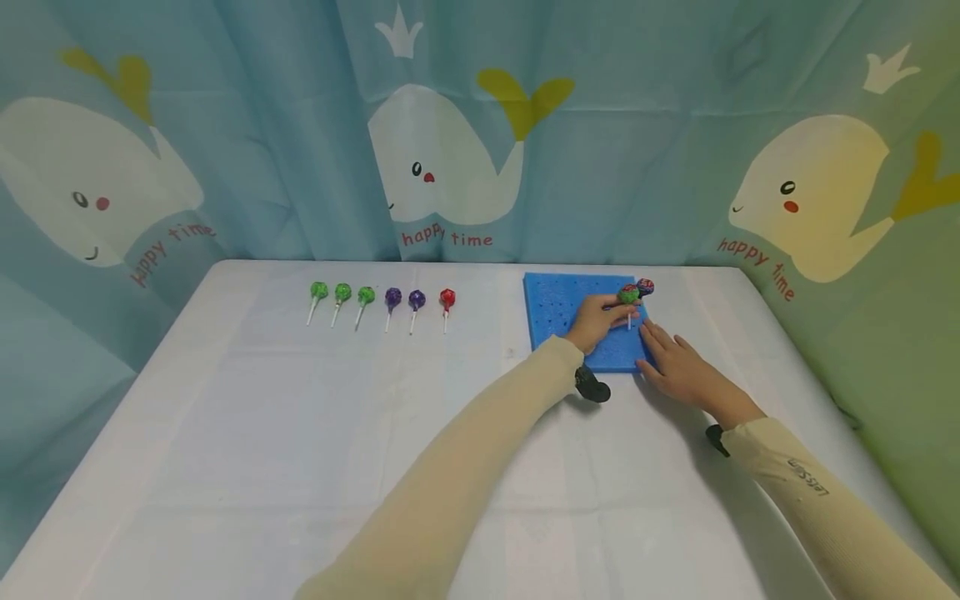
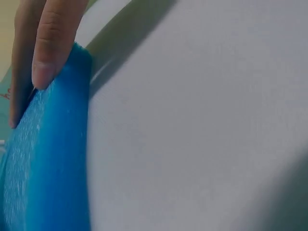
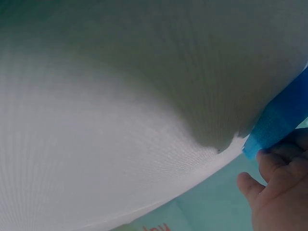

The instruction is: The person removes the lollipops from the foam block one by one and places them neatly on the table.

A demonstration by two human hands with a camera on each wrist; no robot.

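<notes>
A green lollipop stands upright on the blue foam, near its far right corner, its white stick pinched low down by the left hand, whose fingers curl round it. Just behind it a purple lollipop also stands in the foam. The foam is dotted with small holes and lies on the right half of the white tabletop. The right hand rests on the foam's near right corner with fingers straight, pressing it flat (the right wrist view shows fingertips against the blue edge).

To the left, well apart from the foam, six lollipops lie in a row on the tabletop: three green, two purple and one red, sticks towards the person.

Both arms wear cream sleeves; the right sleeve bears small dark lettering, too small to read. Behind the tabletop hangs a curtain printed with whales and the words "happy time" in red.
</notes>
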